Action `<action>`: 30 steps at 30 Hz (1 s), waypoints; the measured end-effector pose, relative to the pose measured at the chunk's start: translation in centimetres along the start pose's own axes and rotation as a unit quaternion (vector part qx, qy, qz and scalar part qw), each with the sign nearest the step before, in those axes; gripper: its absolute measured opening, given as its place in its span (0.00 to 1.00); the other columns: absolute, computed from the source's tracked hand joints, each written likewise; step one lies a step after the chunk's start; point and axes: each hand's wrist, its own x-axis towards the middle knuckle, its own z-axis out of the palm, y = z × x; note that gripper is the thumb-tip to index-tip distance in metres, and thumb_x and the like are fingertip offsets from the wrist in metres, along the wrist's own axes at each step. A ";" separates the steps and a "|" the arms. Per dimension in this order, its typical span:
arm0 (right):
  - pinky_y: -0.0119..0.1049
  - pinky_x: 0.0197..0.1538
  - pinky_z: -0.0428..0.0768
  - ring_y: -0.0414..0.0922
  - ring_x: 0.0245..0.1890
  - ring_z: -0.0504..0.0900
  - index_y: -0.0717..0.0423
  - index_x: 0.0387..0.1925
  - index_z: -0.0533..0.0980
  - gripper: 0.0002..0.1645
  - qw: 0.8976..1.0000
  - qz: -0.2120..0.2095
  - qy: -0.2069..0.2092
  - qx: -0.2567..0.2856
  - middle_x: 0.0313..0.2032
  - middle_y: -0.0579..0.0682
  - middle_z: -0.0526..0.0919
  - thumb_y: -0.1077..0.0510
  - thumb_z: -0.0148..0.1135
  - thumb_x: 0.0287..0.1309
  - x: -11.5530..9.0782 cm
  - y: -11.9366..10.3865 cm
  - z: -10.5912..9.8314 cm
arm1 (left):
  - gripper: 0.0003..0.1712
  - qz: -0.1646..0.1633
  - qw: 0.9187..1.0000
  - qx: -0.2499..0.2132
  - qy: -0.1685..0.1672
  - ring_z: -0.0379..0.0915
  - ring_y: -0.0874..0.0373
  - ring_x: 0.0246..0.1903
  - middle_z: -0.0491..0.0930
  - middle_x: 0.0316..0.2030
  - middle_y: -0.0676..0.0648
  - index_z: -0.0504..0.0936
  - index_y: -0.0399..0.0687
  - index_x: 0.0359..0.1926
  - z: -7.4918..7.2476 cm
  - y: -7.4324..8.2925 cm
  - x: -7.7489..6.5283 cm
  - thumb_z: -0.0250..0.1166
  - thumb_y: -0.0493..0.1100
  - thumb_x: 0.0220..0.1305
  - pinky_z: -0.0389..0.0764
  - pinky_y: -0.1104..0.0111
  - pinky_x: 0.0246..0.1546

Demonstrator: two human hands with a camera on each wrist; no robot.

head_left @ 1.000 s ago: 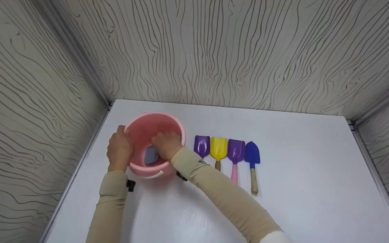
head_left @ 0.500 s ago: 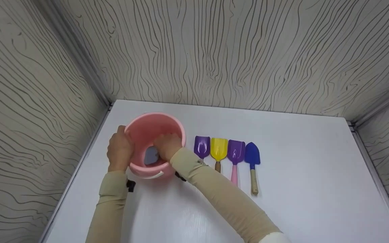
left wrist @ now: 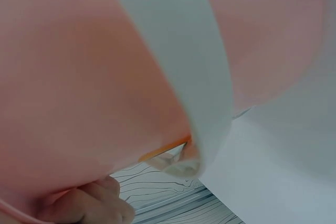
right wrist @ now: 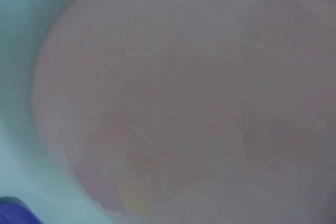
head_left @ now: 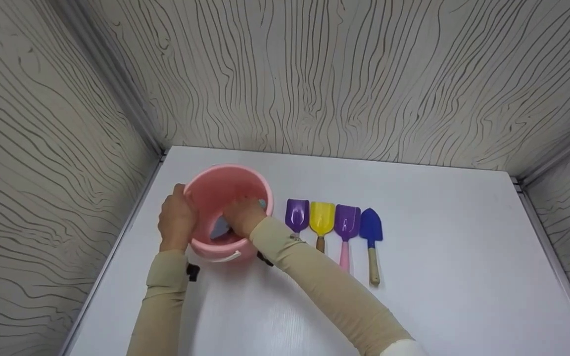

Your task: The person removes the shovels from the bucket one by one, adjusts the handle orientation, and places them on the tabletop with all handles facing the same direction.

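Nearest, reaching in from the lower edge in 2 creased beige fabric sleeves (head_left: 332, 284). Grasping the rim of a smooth, round, pink plastic bucket (head_left: 215, 185) with the left hand (head_left: 176, 217), with fingers curled over its edge. Holding the right hand (head_left: 244, 215) down inside the bucket, with fingertips hidden; cannot tell whether clenched or loose there. Beside that hand, inside the bucket, a partly covered grey piece (head_left: 220, 226). Curving across the outer wall, a flat white handle (left wrist: 194, 61). Lined up in a row of 4, to the right of the bucket: a glossy purple scoop (head_left: 297, 213), partly behind a sleeve; a yellow scoop (head_left: 322, 217) with a brown handle; a purple scoop with a pink handle (head_left: 345, 254); a pointed blue trowel (head_left: 371, 225) with a wood-coloured handle. Beneath, a smooth white tabletop (head_left: 463, 237). Beyond, 3 pale wall panels (head_left: 314, 74) covered in dark, wavy grain lines, with grey metal strips (head_left: 112, 84) at the corners.
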 end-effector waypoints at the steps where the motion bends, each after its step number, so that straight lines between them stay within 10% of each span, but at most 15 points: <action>1: 0.37 0.45 0.84 0.42 0.43 0.85 0.50 0.45 0.87 0.10 1.000 -0.007 -0.006 -0.009 0.43 0.45 0.89 0.60 0.60 0.74 0.0 0.0 0.0 | 0.23 -0.003 1.000 -0.001 -0.003 0.82 0.28 0.51 0.81 0.55 0.28 0.71 0.39 0.67 0.0 0.0 0.0 0.41 0.49 0.87 0.82 0.35 0.45; 10: 0.35 0.55 0.82 0.42 0.55 0.82 0.44 0.52 0.87 0.11 0.996 -0.036 -0.026 -0.080 0.56 0.42 0.88 0.54 0.66 0.72 0.3 -0.2 0.1 | 0.23 -0.015 1.000 0.001 -0.004 0.83 0.28 0.51 0.82 0.54 0.28 0.71 0.40 0.66 0.1 -0.1 0.0 0.41 0.49 0.87 0.82 0.35 0.45; 30: 0.39 0.37 0.87 0.42 0.34 0.87 0.48 0.45 0.89 0.08 0.996 -0.040 -0.018 -0.082 0.37 0.45 0.91 0.55 0.65 0.73 0.4 0.4 -0.7 | 0.23 -0.025 1.000 -0.004 -0.009 0.83 0.31 0.51 0.82 0.54 0.31 0.72 0.41 0.67 -0.1 0.3 0.0 0.40 0.48 0.87 0.82 0.37 0.45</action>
